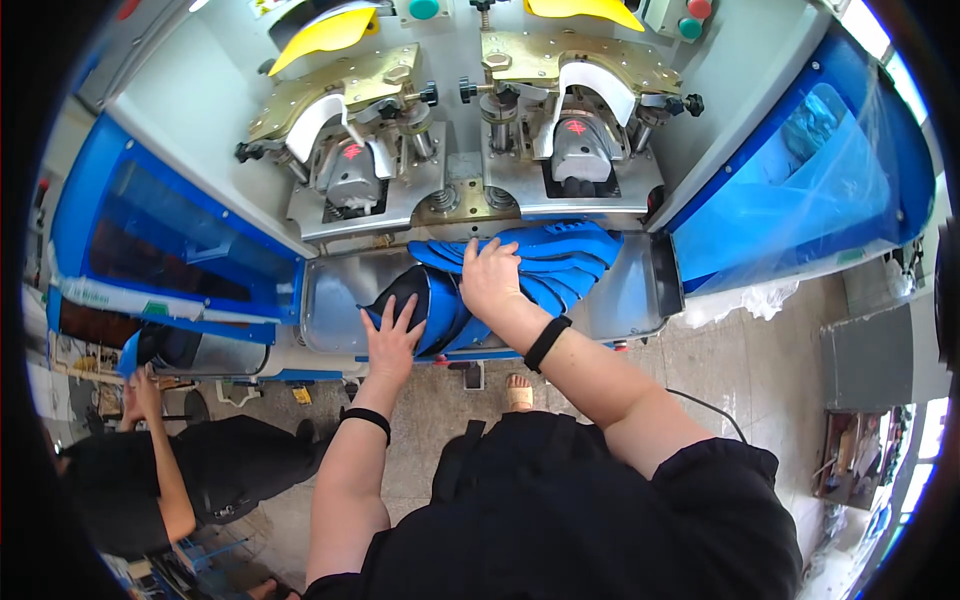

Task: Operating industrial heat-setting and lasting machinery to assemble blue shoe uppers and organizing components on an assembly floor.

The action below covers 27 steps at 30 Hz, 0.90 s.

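Observation:
A fanned pile of blue shoe uppers [570,247] lies in a shallow metal tray at the front of a machine. At its left end is a blue upper with a black inside [405,292]. My left hand [391,343] lies on this black-lined piece, its fingers spread. My right hand [491,280] rests on the middle of the pile with fingers apart, pressing over the upper pieces. What lies under my right palm is hidden. Each wrist wears a black band.
Behind the metal tray [640,290] stand two metal moulds [352,180] [582,150] with red light marks, under brass plates. Blue side panels [190,225] flank the machine. At the left, another person [150,470] holds a blue piece. A grey box [870,350] stands right.

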{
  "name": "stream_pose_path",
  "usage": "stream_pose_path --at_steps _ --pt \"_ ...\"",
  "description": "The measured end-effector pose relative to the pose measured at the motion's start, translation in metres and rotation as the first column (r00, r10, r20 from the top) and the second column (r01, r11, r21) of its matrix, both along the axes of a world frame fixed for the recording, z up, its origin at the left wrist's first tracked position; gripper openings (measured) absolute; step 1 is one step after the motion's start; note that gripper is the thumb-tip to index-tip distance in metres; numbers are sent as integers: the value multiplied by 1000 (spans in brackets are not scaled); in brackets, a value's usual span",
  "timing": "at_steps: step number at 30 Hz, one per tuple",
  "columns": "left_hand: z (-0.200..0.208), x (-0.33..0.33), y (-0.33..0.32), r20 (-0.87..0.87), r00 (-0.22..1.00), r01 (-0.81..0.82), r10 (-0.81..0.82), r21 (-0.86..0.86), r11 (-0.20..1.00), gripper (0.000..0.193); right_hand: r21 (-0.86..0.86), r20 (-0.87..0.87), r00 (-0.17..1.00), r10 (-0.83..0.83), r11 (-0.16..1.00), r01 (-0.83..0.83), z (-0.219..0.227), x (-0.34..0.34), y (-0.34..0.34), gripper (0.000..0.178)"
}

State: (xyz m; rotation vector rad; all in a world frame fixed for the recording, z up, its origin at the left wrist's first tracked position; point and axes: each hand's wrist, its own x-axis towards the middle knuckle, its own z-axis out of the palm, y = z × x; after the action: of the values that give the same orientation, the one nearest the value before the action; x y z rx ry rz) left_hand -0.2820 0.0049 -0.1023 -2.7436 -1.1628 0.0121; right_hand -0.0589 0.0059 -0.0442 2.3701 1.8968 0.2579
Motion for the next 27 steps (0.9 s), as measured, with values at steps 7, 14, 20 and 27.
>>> stream_pose_path --at_steps 7,14,20,27 --pt "10 3 66 -156 982 114 -107 39 993 49 636 -396 787 473 760 -137 41 99 -59 30" --pt "76 20 50 307 951 141 -38 -319 937 115 469 -345 938 -21 862 192 -27 228 -109 74" --pt "72 39 38 700 714 149 -16 -131 980 77 323 -618 771 -151 846 425 -25 232 -105 61" --pt "131 71 27 817 576 630 18 -458 627 14 746 -117 968 -221 624 233 99 166 -163 56"
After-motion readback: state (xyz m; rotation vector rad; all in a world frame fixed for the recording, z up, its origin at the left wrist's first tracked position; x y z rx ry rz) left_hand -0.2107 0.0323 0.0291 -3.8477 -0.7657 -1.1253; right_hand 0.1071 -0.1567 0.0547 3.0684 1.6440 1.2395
